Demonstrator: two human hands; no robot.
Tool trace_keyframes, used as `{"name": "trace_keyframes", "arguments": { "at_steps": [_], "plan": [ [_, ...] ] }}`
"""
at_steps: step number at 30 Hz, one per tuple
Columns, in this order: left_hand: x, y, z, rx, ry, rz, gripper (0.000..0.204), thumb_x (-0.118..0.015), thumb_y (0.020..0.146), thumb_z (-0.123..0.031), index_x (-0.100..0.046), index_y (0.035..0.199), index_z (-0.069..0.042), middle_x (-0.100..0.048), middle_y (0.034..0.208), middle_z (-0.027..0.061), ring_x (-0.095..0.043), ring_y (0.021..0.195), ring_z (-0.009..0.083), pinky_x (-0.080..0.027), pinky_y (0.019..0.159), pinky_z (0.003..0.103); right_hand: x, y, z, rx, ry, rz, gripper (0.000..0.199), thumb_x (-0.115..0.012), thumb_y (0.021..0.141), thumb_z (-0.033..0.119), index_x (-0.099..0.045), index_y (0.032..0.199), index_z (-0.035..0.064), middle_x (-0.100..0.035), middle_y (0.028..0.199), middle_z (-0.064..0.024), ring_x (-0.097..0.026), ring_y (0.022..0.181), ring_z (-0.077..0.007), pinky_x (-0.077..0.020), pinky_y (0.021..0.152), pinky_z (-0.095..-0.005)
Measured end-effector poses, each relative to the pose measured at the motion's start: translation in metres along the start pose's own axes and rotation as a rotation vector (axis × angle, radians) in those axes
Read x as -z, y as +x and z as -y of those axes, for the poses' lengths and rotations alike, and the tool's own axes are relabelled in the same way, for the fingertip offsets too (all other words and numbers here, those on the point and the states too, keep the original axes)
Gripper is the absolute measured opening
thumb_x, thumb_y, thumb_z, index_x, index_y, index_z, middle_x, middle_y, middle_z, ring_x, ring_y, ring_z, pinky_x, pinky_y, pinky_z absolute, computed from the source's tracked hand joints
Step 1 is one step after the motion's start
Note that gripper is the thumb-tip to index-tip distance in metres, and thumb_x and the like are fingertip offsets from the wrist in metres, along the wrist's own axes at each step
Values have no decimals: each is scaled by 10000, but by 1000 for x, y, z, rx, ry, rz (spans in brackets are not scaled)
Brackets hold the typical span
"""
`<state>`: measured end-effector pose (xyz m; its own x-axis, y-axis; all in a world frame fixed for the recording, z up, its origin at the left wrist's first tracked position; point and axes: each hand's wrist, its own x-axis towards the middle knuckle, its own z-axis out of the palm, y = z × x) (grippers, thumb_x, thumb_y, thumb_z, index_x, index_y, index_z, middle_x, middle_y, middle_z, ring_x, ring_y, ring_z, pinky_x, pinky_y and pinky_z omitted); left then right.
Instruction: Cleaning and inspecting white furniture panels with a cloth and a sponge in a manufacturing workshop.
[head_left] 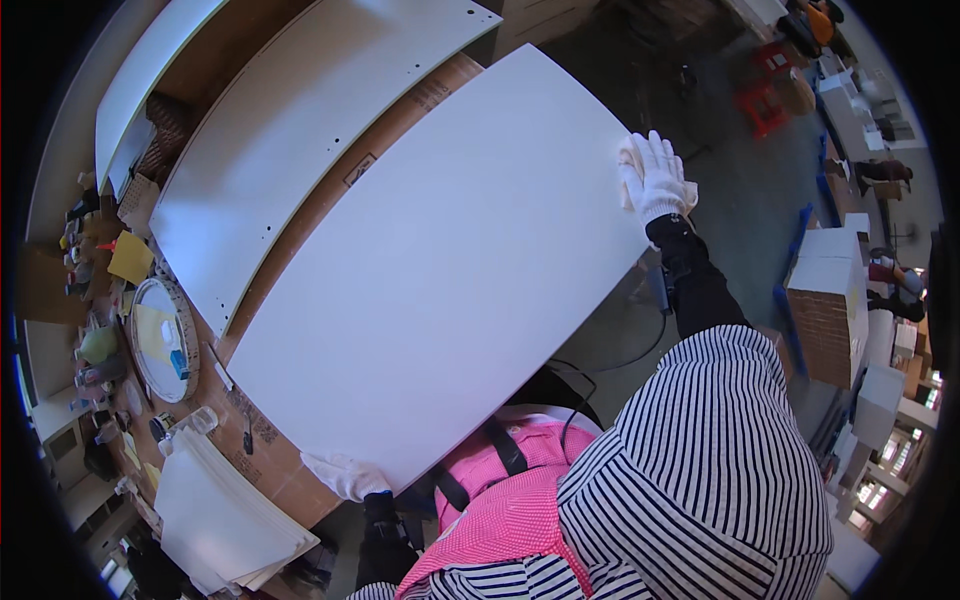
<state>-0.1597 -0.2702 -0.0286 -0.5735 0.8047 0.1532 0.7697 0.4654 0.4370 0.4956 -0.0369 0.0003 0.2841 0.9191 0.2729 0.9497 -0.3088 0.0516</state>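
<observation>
A large white panel (430, 250) lies flat in front of me, slanting from the near left to the far right. My right hand (655, 175), in a white glove, rests at the panel's right end with its fingers over a pale folded cloth (627, 172), pressed against the surface near the edge. At the near left corner of the panel, my left hand (350, 477), also gloved in white, touches the edge with its fingers stretched out to the left. Part of that hand's underside is hidden.
Beyond the panel lies another white panel with small holes (320, 120), over brown cardboard (365, 170). At left are a round tray (138, 345), a knife-like tool (222, 370), a clear jar (203, 418) and stacked white sheets (225, 510). Cardboard boxes (825, 310) stand at right; people work farther off.
</observation>
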Motion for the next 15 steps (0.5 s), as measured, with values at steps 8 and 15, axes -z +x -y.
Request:
{"name": "trace_keyframes", "arguments": {
  "at_steps": [8, 15],
  "plan": [
    [1, 3, -12, -20, 110, -40, 537, -390, 1027, -249, -330, 1462, 60, -407, 1477, 263, -388, 1367, 385, -292, 1149, 430, 85, -159, 163, 346, 264, 82, 486, -570, 900, 379, -545, 1358, 219, -462, 1461, -119, -388, 1386, -330, -239, 1162, -548],
    [-2, 2, -4, -11, 153, 40, 564, -389, 1000, -270, -345, 1452, 64, -423, 1461, 260, -419, 1348, 389, -342, 1124, 429, 112, -252, 308, 1181, 1083, 231, 300, -651, 722, 323, -641, 986, 180, -590, 1200, -78, -532, 1173, -291, -399, 996, -508]
  ]
}}
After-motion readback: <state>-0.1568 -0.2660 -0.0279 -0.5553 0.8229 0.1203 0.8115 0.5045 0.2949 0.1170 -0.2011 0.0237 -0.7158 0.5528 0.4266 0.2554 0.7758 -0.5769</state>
